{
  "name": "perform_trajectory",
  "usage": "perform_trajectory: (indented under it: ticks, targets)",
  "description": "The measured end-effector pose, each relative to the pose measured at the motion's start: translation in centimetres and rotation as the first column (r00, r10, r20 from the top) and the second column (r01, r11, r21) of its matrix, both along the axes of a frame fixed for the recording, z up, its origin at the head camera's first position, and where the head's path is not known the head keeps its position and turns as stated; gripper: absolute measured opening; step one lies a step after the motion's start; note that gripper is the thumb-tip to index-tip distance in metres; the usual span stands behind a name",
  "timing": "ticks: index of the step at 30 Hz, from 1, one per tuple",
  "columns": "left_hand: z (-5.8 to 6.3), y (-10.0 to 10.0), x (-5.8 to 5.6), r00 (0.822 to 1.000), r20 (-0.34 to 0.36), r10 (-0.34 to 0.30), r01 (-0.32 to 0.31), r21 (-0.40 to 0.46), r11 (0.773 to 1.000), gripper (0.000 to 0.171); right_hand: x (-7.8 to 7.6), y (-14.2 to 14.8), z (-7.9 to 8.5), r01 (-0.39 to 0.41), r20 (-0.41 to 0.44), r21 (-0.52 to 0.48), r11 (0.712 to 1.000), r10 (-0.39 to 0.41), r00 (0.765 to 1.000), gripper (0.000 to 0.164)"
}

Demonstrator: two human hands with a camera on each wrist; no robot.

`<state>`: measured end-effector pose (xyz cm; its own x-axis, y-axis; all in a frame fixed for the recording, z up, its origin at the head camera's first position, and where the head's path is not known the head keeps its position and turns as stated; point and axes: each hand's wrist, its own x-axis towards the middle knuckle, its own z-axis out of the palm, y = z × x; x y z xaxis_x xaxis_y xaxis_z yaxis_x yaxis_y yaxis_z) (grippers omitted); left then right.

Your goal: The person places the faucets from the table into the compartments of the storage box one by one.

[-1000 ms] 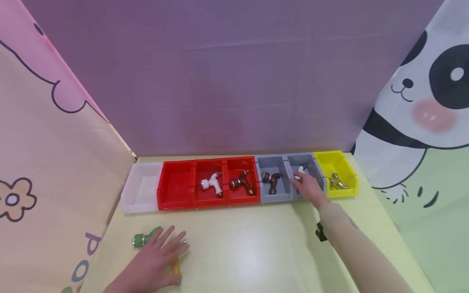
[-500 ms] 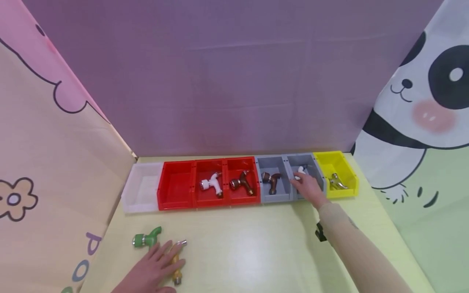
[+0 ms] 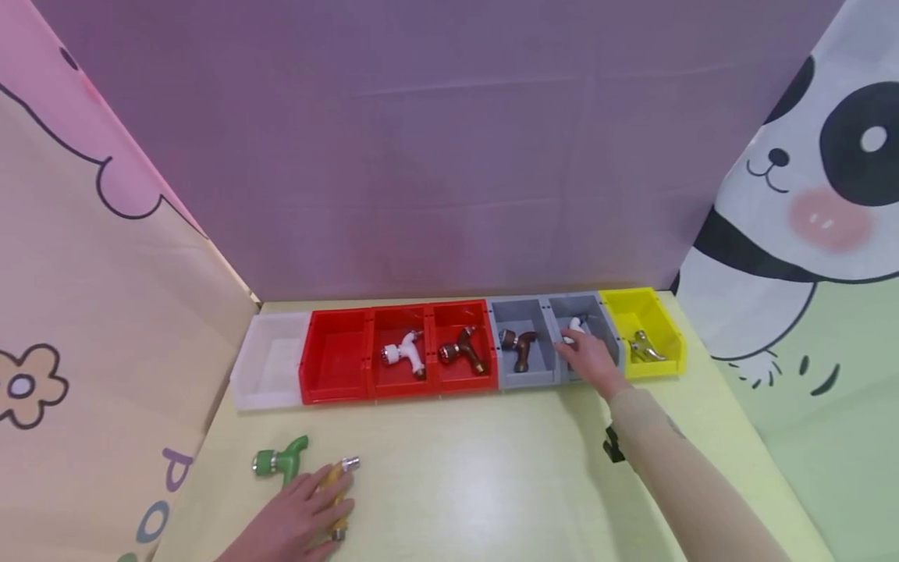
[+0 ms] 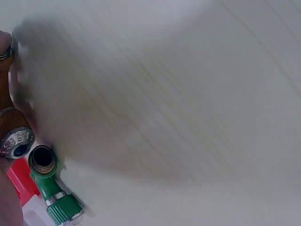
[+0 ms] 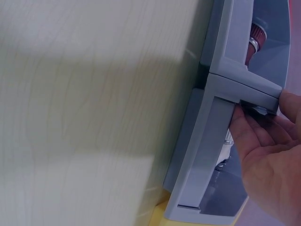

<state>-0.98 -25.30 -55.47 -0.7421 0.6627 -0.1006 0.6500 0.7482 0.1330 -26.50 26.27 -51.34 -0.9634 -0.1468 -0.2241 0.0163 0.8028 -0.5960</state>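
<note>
My left hand (image 3: 298,511) lies over a yellow-orange tap (image 3: 339,474) at the front left, fingers across its body and thumb low on its near side. In the left wrist view this tap (image 4: 5,89), with its silver-ended knob, is at the left edge, a fingertip at its top end. A green tap (image 3: 282,459) lies just beyond the hand. My right hand (image 3: 591,361) reaches into the right grey bin (image 3: 605,332). There, the right wrist view shows thumb and fingers pinching the grey divider wall (image 5: 244,92). A white tap (image 3: 576,324) inside is partly hidden by that hand.
Along the back, the row runs from a white bin (image 3: 267,375) through red bins (image 3: 333,394) and grey bins to a yellow bin (image 3: 674,359). White, dark bronze, brown and metallic taps lie in several bins. A black object (image 3: 613,445) shows beside the right sleeve.
The left hand has drawn back from its spread pose, uncovering the green tap, and its fingers have closed in over the yellow-orange tap. The right hand stays at the grey bin.
</note>
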Motion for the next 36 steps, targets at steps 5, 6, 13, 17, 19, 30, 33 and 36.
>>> perform_trajectory:
  ticks: [5, 6, 13, 17, 19, 30, 33, 36]
  targets:
    - [0.5, 0.1, -0.8, 0.997, -0.079, 0.009, -0.007, 0.028, 1.000, 0.055, 0.0, 0.0, 0.0, 0.000, 0.001, -0.005, 1.000, 0.000, 1.000, 0.056]
    - [0.7, 0.2, -1.1, 0.995, -0.098, 0.017, -0.014, 0.029, 0.999, 0.057, 0.0, 0.0, 0.0, 0.000, 0.005, -0.007, 1.000, 0.000, 1.000, 0.056]
    - [2.1, -0.5, -3.8, 0.982, -0.186, 0.026, -0.021, 0.027, 0.999, 0.064, 0.0, 0.0, 0.1, -0.001, 0.012, -0.010, 1.000, 0.001, 1.000, 0.057]
    - [2.8, -1.3, -5.4, 0.973, -0.229, 0.006, -0.003, 0.014, 1.000, 0.067, -0.1, 0.0, 0.1, 0.002, 0.025, -0.012, 1.000, -0.002, 1.000, 0.058]
    - [3.2, -1.7, -6.2, 0.967, -0.254, 0.002, 0.001, 0.013, 1.000, 0.068, -0.1, 0.0, 0.0, 0.002, 0.029, -0.011, 1.000, -0.001, 1.000, 0.057]
    - [4.8, -2.2, -10.5, 0.954, -0.285, 0.096, -0.096, 0.015, 0.995, 0.074, 0.0, 0.0, 0.3, 0.001, 0.015, -0.010, 1.000, 0.000, 1.000, 0.056]
    - [5.1, -2.1, -11.5, 0.955, -0.267, 0.127, -0.129, 0.007, 0.992, 0.074, 0.0, 0.0, 0.3, 0.001, 0.010, -0.012, 1.000, -0.001, 1.000, 0.056]
    - [5.2, -2.2, -12.4, 0.954, -0.267, 0.135, -0.143, -0.011, 0.990, 0.075, 0.0, -0.1, 0.2, -0.002, 0.014, -0.015, 1.000, 0.002, 1.000, 0.057]
